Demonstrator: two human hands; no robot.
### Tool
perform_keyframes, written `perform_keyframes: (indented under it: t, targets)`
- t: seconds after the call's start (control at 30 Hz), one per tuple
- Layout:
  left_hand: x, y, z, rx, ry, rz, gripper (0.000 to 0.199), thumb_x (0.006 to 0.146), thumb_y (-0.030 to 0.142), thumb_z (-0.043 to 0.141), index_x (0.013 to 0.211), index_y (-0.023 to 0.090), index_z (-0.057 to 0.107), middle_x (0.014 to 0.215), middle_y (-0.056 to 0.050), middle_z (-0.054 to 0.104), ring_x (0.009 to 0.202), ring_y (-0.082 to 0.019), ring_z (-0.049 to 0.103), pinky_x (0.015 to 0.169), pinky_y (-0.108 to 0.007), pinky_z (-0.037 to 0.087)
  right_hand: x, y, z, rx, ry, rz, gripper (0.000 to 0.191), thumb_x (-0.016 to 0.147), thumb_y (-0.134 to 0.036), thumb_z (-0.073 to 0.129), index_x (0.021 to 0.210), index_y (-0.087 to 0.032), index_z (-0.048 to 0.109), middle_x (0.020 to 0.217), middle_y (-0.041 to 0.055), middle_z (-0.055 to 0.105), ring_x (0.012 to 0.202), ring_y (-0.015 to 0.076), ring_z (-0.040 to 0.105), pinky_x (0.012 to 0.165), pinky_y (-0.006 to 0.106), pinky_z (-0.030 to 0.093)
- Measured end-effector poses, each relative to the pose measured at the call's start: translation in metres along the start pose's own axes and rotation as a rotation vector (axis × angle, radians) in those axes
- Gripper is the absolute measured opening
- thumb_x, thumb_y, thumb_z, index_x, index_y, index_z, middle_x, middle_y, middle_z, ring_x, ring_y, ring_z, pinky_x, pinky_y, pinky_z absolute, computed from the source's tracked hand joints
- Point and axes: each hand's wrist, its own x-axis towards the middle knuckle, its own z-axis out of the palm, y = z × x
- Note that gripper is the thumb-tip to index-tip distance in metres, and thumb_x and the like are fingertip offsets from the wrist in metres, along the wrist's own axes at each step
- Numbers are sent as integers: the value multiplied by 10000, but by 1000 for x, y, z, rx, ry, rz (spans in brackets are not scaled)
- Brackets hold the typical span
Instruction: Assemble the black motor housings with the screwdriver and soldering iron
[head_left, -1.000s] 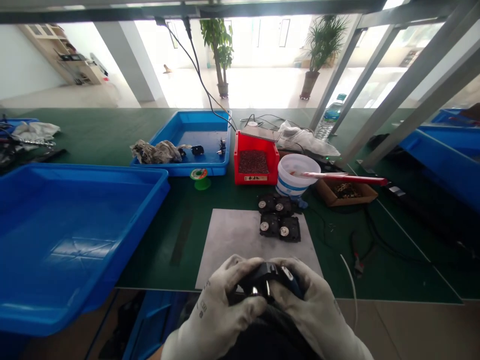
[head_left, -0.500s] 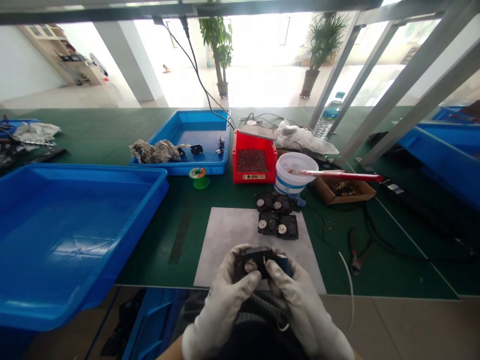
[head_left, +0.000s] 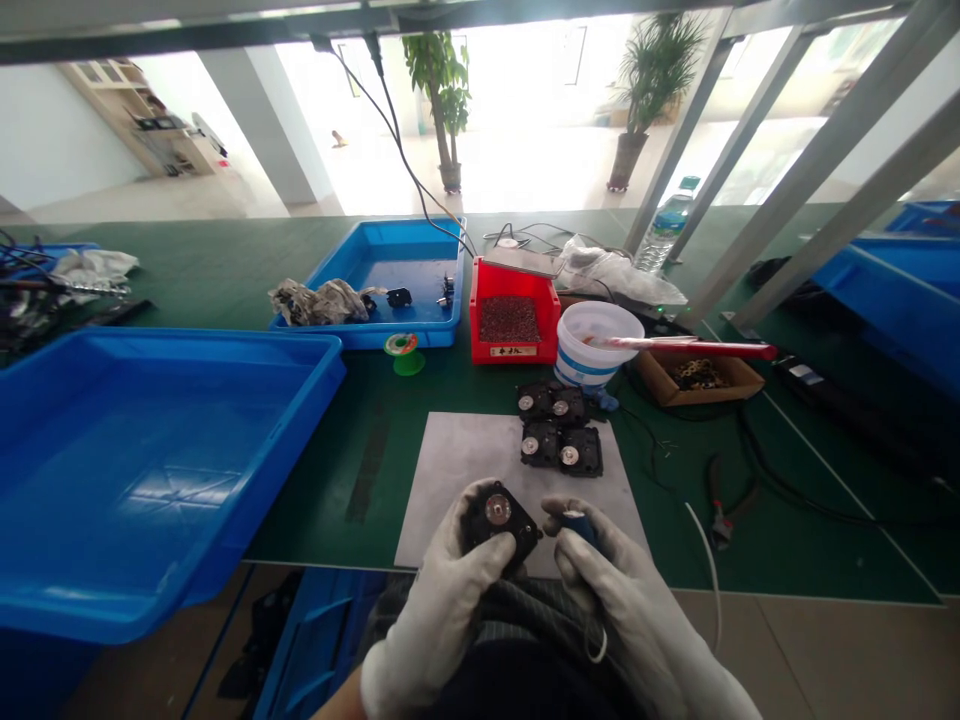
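My left hand (head_left: pixel 437 593), in a white work glove, grips a square black unit (head_left: pixel 499 522) with a round metal hub facing up. My right hand (head_left: pixel 611 590), also gloved, is closed around a blue-handled tool (head_left: pixel 577 526), and its tip is hidden. The two hands are close but apart, above the near edge of a grey mat (head_left: pixel 465 470). Several similar black units (head_left: pixel 559 432) lie on the far part of that mat, out of reach of neither hand's fingers touching them.
Large blue trays (head_left: pixel 150 480) stand left, and a red bin of small dark parts (head_left: pixel 510 335) sits ahead beside a white bucket (head_left: pixel 596 345). A cardboard box (head_left: pixel 697 380) and pliers (head_left: pixel 724 510) lie right on the green bench mat.
The hands have moved apart and lower. The black unit has turned hub-up in my left hand, while the blue-handled tool has shifted right with my right hand.
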Motion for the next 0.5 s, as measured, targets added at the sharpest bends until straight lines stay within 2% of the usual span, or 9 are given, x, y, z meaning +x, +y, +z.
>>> perform_keyframes:
  t: [0.07,0.1,0.2,0.27,0.33,0.4,0.5]
  targets:
    - [1,0,-1,60,28,37,622,740,331,911,1304,214,676,1313,-101,727,1262,-327,667,1063,-389,545,1,3,0,-15,-40,56,634,766,-605,840,1235,-201,699,714,-31,637,476,74,424,437,188,349]
    - [1,-1,-1,86,41,51,629,734,343,913,1302,210,675,1325,-102,720,1276,-329,658,1070,-387,541,1,4,0,-36,-46,62,630,764,-602,842,1234,-208,696,722,-28,648,495,86,466,454,193,383]
    - [3,-6,-1,136,63,61,652,734,421,905,1301,208,664,1299,-108,725,1229,-334,680,1039,-395,558,3,10,5,-110,-67,-34,510,770,-546,851,1132,-207,733,891,37,747,763,187,681,690,264,560]
    - [5,-10,-2,183,47,85,620,766,474,874,1283,206,663,1237,-107,744,1163,-325,706,991,-390,578,4,14,9,-114,-101,-88,432,791,-524,836,1065,-203,746,967,62,773,908,237,715,828,316,583]
    - [6,-12,-4,268,6,144,527,819,480,826,1239,198,677,1162,-98,760,1099,-302,723,941,-362,592,4,17,11,-106,-130,-105,392,806,-497,827,1040,-193,747,968,72,779,932,256,723,853,343,593]
    - [6,-10,-8,407,-46,220,458,849,405,795,1241,198,679,1108,-78,767,1033,-270,733,897,-327,595,4,21,11,-102,-103,-136,370,819,-469,811,1050,-188,742,962,75,778,913,255,729,831,344,603]
    - [2,-1,-11,640,-138,266,568,823,233,753,1376,226,626,1122,-56,772,965,-240,740,864,-310,592,4,21,6,-180,-12,-247,309,864,-419,748,1083,-201,737,975,67,770,889,237,732,814,329,604]
